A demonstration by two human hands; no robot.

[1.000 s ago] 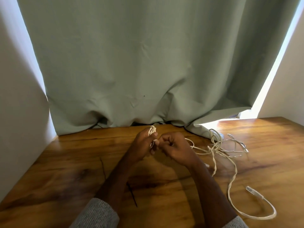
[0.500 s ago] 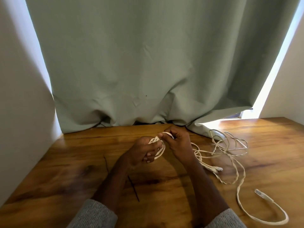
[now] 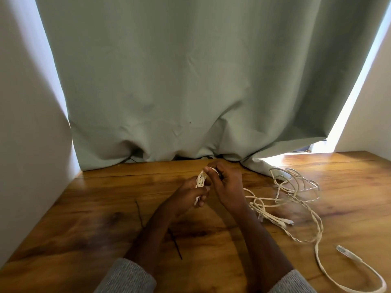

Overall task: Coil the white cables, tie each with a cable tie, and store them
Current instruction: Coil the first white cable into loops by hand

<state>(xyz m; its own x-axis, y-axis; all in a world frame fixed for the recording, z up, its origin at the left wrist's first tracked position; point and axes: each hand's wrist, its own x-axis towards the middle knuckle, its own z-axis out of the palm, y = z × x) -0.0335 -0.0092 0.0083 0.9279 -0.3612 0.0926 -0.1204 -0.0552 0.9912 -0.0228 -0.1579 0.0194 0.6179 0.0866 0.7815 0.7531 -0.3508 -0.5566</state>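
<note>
Near the middle of the frame, just below the curtain's hem, both hands meet over a small coil (image 3: pixel 200 180) of white cable. The left hand (image 3: pixel 186 197) has its fingers curled round the lower part of the coil, thin pale loops showing between thumb and fingers. The right hand (image 3: pixel 226 187) pinches the top of the same coil between thumb and bent fingers. From there the loose cable (image 3: pixel 300 199) trails right in a tangle of thin, twisted cream strands across the wooden table (image 3: pixel 84 218), whose glossy surface shows warm orange-brown grain. A flat translucent plug (image 3: pixel 343 250) lies at lower right. Two thin black cable ties (image 3: pixel 175 243) lie on the wood beside the left forearm. Grey knitted sleeves (image 3: pixel 127 278) fill the bottom edge. A matte sage-green curtain (image 3: pixel 190 81) hangs in soft folds behind.
</note>
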